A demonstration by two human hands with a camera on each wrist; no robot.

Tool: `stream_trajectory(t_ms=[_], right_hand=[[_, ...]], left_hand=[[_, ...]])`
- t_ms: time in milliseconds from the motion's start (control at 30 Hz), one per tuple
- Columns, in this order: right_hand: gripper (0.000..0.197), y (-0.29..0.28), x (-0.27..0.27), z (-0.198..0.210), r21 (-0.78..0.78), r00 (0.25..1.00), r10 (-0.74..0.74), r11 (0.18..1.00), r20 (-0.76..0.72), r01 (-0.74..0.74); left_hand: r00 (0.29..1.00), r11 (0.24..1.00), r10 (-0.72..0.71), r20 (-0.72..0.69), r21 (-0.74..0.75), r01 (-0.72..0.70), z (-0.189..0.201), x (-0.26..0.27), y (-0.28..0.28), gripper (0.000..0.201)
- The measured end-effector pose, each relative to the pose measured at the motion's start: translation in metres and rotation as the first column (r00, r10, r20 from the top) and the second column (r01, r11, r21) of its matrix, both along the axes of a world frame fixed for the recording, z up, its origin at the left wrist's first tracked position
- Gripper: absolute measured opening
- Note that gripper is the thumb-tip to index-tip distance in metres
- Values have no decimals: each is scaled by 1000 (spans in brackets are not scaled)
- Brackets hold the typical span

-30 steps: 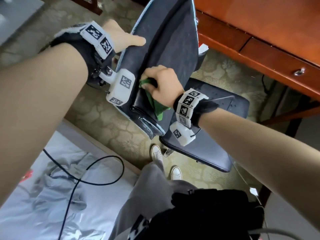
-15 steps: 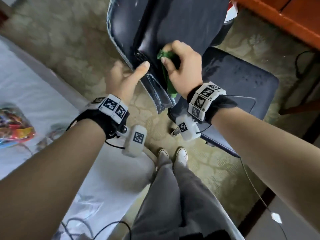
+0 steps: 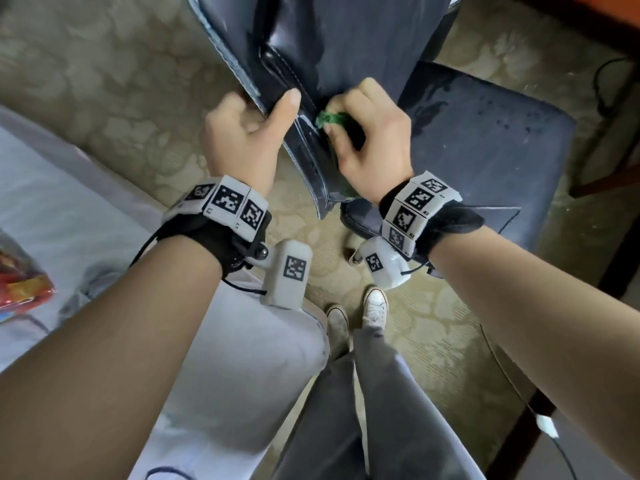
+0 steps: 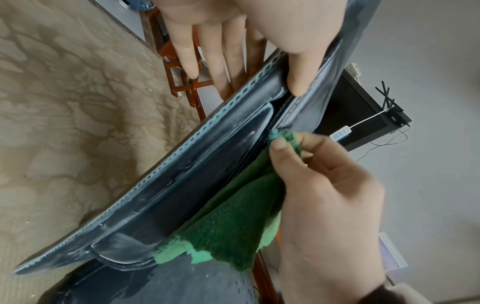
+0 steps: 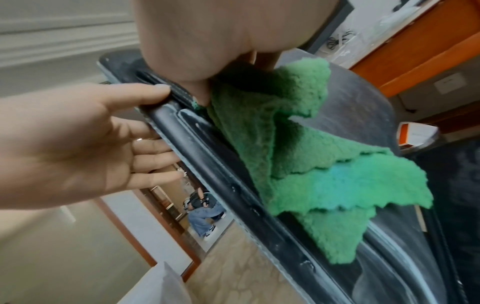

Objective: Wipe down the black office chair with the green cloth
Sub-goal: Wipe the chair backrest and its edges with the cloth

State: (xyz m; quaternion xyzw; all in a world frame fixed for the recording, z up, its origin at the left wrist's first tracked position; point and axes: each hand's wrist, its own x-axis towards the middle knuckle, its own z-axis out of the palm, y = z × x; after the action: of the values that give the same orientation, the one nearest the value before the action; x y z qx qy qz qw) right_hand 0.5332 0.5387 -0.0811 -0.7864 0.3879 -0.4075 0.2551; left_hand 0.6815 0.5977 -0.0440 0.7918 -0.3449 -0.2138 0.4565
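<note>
soft, even indoor daylight, with blur and wide-angle bending in all three views

the head view is evenly lit with weak shadows on the patterned floor [image 3: 114,109]; the forearms bulge toward the lower corners, and the edges smear. a pale sheen runs along the glossy black chair [image 3: 304,147] edge. in the left wrist view the left hand [image 4: 233,41] sits close and soft at the top, while the green cloth [image 4: 233,222] shows its nap fairly sharply. in the right wrist view the right hand [image 5: 197,41] is a blurred mass, the cloth carries a bluish cast, and the background streaks.
</note>
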Motion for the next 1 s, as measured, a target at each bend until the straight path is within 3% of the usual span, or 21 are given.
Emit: stream_trajectory(t_ms=[133, 267, 433, 500, 700, 1000], right_hand=[[7, 4, -6, -8, 101, 997, -69, 992, -27, 71], [9, 4, -12, -14, 175, 992, -86, 979, -95, 102], [5, 5, -1, -8, 119, 992, -127, 985, 18, 124], [5, 9, -6, -24, 136, 992, -127, 983, 17, 123], [11, 11, -37, -90, 283, 973, -143, 940, -183, 192], [3, 20, -18, -68, 147, 973, -207, 970, 100, 192]], left_hand=[[1000, 999, -16, -1, -32, 16, 2, 0, -1, 58], [1000, 1000, -8, 1, -19, 8, 0, -5, 1, 46], [998, 999, -37, -51, 10, 37, -10, -14, 4, 29], [999, 1000, -20, -51, 3, 20, -15, -16, 3, 31], [999, 999, 11, -47, -49, -13, -31, -18, -1, 46], [998, 997, 40, -47, -70, -43, -32, -20, -5, 45]])
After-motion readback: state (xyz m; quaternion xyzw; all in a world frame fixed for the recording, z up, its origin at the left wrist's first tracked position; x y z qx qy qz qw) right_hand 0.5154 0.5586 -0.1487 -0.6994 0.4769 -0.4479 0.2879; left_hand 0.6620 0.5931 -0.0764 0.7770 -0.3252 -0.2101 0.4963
